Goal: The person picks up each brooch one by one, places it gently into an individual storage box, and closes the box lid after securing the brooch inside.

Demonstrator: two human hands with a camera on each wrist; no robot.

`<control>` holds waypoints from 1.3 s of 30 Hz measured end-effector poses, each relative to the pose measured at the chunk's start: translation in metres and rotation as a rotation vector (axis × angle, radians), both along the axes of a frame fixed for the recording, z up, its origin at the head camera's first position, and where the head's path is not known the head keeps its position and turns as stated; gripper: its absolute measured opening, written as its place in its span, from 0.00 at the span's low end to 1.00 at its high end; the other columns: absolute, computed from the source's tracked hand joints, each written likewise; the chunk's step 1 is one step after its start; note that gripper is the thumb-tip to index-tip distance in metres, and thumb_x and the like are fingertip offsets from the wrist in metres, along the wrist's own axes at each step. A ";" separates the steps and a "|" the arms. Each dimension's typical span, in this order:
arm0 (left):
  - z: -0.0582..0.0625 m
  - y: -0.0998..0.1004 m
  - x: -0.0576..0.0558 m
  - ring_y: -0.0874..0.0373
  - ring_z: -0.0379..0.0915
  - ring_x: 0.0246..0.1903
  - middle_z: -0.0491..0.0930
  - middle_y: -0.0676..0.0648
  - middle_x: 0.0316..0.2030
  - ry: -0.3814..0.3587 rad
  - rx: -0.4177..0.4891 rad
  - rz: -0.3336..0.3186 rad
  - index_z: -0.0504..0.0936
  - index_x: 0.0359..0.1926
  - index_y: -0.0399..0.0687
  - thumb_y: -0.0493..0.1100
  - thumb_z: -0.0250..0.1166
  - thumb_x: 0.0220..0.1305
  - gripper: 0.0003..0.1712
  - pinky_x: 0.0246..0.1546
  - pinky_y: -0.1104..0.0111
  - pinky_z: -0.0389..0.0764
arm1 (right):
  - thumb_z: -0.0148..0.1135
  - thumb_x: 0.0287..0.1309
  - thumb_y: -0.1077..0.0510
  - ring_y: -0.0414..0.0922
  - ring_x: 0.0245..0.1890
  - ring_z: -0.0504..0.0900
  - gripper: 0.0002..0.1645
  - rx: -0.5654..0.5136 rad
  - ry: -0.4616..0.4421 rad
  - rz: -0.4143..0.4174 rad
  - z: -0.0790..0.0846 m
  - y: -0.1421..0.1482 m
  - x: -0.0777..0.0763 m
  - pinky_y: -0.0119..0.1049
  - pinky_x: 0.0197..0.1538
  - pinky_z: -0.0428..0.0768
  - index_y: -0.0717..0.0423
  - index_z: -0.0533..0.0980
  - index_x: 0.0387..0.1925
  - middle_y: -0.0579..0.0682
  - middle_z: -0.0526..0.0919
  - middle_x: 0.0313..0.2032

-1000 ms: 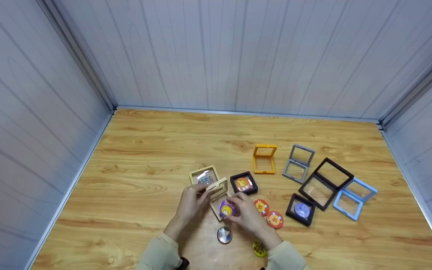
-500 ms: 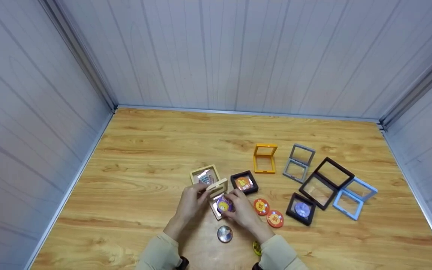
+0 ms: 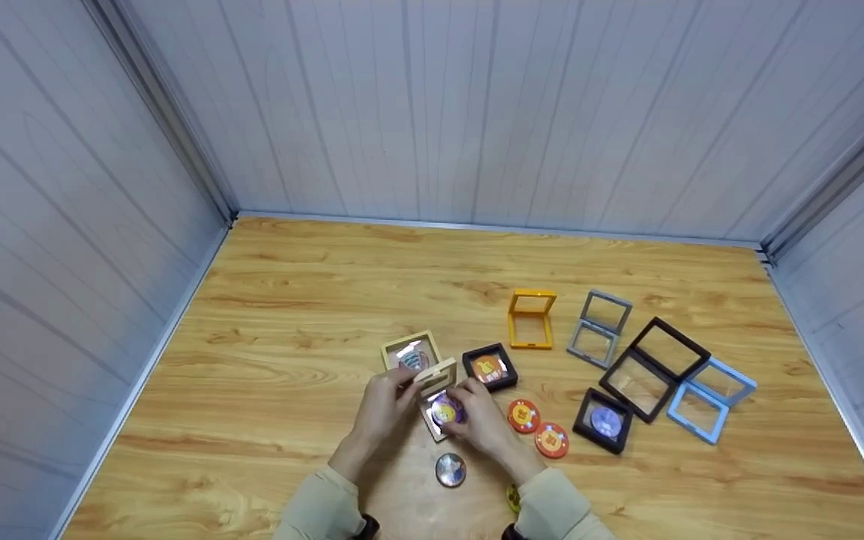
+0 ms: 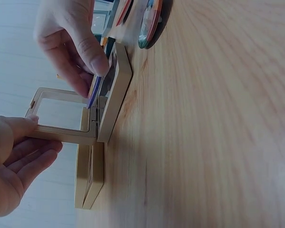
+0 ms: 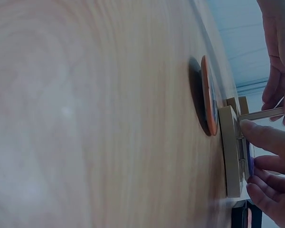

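Observation:
My left hand [image 3: 379, 405] pinches the raised lid of a small beige display frame [image 3: 430, 427], which stands hinged apart on the table. A round purple badge [image 3: 443, 410] with a yellow character is held by its edge between the thumb and fingers of my right hand [image 3: 486, 426]. It lies over the frame's lower half; in the left wrist view the badge [image 4: 93, 92] is tilted close to the clear film. Whether it touches the film I cannot tell. Behind the lid lies a second beige frame [image 3: 393, 351] with a badge inside, partly hidden by my left hand.
A silvery round badge [image 3: 451, 470] lies nearer me. Right of my hands are black frames with an orange badge [image 3: 487, 367] and a purple badge [image 3: 606, 422], and red badges [image 3: 523, 415]. Opened orange [image 3: 530, 346], grey [image 3: 592, 343], black [image 3: 653, 367] and blue [image 3: 702, 435] frames lie farther right.
My right hand has moved slightly left and away from me, bringing the purple badge over the frame's lower half. My left hand stays on the lid.

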State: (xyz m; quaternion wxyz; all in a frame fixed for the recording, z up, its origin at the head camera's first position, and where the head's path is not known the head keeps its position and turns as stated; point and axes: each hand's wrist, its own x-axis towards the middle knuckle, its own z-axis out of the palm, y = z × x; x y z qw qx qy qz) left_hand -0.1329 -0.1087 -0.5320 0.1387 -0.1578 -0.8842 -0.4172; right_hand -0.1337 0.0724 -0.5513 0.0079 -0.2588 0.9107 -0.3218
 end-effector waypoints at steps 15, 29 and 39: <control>0.000 0.000 0.002 0.53 0.77 0.35 0.81 0.42 0.34 -0.044 -0.015 0.001 0.81 0.37 0.37 0.35 0.62 0.53 0.09 0.39 0.66 0.76 | 0.70 0.37 0.57 0.48 0.42 0.70 0.30 0.021 0.033 0.016 -0.006 -0.001 -0.001 0.39 0.48 0.71 0.68 0.74 0.44 0.53 0.71 0.40; 0.001 0.000 0.004 0.53 0.77 0.34 0.81 0.42 0.32 0.005 -0.027 -0.002 0.81 0.35 0.37 0.33 0.63 0.52 0.07 0.38 0.66 0.77 | 0.70 0.37 0.57 0.48 0.42 0.70 0.29 -0.002 0.084 0.030 -0.007 0.002 0.001 0.39 0.48 0.71 0.68 0.74 0.43 0.53 0.71 0.40; -0.001 0.002 0.006 0.55 0.76 0.32 0.80 0.44 0.31 0.028 -0.033 0.006 0.81 0.34 0.37 0.32 0.63 0.51 0.07 0.36 0.66 0.77 | 0.70 0.38 0.58 0.46 0.40 0.71 0.31 -0.076 0.050 0.010 -0.001 0.016 0.010 0.39 0.46 0.72 0.66 0.73 0.47 0.52 0.71 0.40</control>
